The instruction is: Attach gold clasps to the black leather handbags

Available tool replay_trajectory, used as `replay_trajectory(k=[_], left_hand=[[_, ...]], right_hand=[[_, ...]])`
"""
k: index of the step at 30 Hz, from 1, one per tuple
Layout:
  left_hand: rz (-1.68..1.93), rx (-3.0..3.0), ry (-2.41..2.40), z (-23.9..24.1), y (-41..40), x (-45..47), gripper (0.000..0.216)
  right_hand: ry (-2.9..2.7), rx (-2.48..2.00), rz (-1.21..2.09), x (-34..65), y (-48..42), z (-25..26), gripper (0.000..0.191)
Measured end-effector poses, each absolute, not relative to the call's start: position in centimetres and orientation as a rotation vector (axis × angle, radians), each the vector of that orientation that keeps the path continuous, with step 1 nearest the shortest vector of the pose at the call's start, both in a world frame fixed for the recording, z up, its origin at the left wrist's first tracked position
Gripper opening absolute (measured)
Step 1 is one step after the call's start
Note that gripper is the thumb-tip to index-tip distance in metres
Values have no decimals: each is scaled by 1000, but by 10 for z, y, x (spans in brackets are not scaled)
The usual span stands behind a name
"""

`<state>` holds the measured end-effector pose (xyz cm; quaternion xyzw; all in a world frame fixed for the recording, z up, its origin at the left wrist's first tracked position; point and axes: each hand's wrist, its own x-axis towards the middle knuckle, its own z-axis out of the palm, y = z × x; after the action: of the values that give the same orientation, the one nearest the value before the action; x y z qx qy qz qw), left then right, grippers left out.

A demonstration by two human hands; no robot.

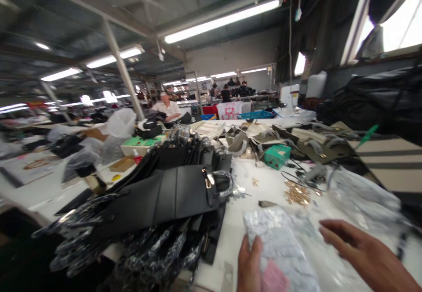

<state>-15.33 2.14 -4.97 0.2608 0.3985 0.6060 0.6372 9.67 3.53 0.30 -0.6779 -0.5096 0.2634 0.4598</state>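
Clear plastic packet (277, 239), whitish and crinkled, lying flat on white counter (270, 186) at near edge. Pink slip (273, 279) showing at lower end, probably inside packet; view blurred. Left hand (250, 261) grips lower left corner; right hand (359, 252) just beside, apart.

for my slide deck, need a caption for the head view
Left hand grips a plastic packet, right hand beside it.
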Motion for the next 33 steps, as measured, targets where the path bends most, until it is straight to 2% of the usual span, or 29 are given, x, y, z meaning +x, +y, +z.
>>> replay_trajectory(k=[3, 7, 11, 14, 18, 20, 24, 27, 30, 33], left_hand=[[1330, 482, 919, -41, 17, -150, 56], [1247, 489, 995, -39, 27, -146, 59], [1191, 526, 1047, -40, 30, -143, 58], [1207, 545, 1048, -39, 29, -140, 56], [1250, 577, 1071, -39, 28, -135, 54], [1243, 580, 1078, -41, 28, -135, 54], [1205, 578, 1076, -43, 29, -134, 61], [1207, 595, 1056, -40, 28, -134, 62], [1202, 564, 1020, -35, 24, -136, 64], [1194, 550, 966, -36, 22, -139, 62]], right_hand=[[-1266, -1803, 663, 112, 18, 19, 41], [-1272, -1747, 939, 123, 6, 19, 48], [-1295, -1813, 637, 126, 12, 15, 47], [-1328, -1801, 675, 129, 23, 10, 42], [-1400, -1719, 788, 129, 30, 6, 23], [-1303, -1588, 911, 127, 29, 10, 22], [-858, -1038, 1453, 123, 29, 21, 19], [-558, -761, 1684, 117, 26, 14, 12], [-396, -790, 1782, 108, 21, -8, 13], [-460, -1002, 1789, 98, 19, -28, 26]])
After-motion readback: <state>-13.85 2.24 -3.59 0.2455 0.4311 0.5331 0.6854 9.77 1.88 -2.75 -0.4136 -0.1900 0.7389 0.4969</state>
